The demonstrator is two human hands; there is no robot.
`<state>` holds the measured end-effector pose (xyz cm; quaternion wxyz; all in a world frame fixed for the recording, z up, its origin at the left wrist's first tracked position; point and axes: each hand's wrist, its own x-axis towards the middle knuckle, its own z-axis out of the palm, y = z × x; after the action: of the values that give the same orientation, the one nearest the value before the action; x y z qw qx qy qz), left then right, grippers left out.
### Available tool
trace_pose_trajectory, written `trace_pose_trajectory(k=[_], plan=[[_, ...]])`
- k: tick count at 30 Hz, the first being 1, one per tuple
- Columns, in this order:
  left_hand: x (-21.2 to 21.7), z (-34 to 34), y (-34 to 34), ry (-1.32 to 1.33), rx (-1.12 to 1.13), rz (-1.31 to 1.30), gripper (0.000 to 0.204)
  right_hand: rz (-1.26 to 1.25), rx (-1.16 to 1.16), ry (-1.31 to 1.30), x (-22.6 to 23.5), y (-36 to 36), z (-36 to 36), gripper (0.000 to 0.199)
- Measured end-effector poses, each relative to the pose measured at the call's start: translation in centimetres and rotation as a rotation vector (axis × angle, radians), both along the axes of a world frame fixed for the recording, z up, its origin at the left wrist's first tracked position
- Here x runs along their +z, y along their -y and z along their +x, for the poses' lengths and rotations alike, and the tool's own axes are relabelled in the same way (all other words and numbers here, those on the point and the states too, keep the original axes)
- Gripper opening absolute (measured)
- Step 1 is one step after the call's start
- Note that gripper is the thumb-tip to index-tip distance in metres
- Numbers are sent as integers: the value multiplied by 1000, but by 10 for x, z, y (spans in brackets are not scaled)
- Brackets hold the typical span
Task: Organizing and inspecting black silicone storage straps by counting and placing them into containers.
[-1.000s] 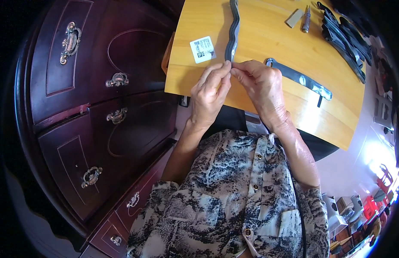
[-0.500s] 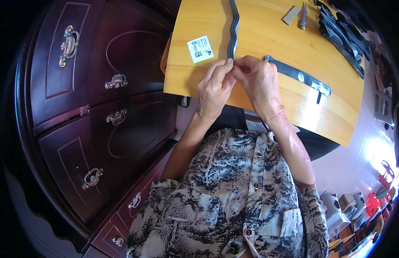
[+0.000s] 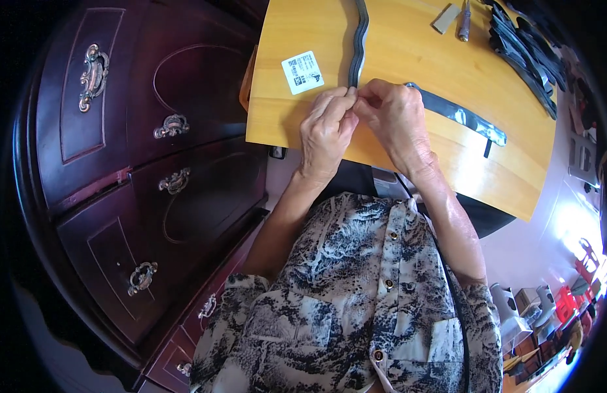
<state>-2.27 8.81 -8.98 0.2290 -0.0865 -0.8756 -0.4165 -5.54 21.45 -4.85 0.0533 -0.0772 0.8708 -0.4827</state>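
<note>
Location: on the yellow wooden tabletop [image 3: 408,59], near edge, centre.
Item: wavy dark grey rubber strip [image 3: 358,39], running far; near end at fingertips.
Grip: left hand [image 3: 324,131] and right hand [image 3: 395,118] pinch that end.
Handling: likely light, floppy; hold near the end.
Right: flat grey strip [image 3: 460,116].

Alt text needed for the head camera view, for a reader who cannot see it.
Seen from above, a person's left hand and right hand meet fingertip to fingertip, pinching the near end of a wavy dark strip lying on a yellow wooden table. A white label lies left of the strip, a flat grey bar right; a dark carved dresser stands beside the table.
</note>
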Motion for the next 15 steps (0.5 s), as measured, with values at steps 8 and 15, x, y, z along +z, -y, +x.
trace_pose_trajectory(k=[8,15], plan=[[2,0,1,41,8,50,25,-56,-11,-6,-17,-2,-4,18],[5,-4,10,248,-104,540,25,-165,139,132,0,-10,-4,18]])
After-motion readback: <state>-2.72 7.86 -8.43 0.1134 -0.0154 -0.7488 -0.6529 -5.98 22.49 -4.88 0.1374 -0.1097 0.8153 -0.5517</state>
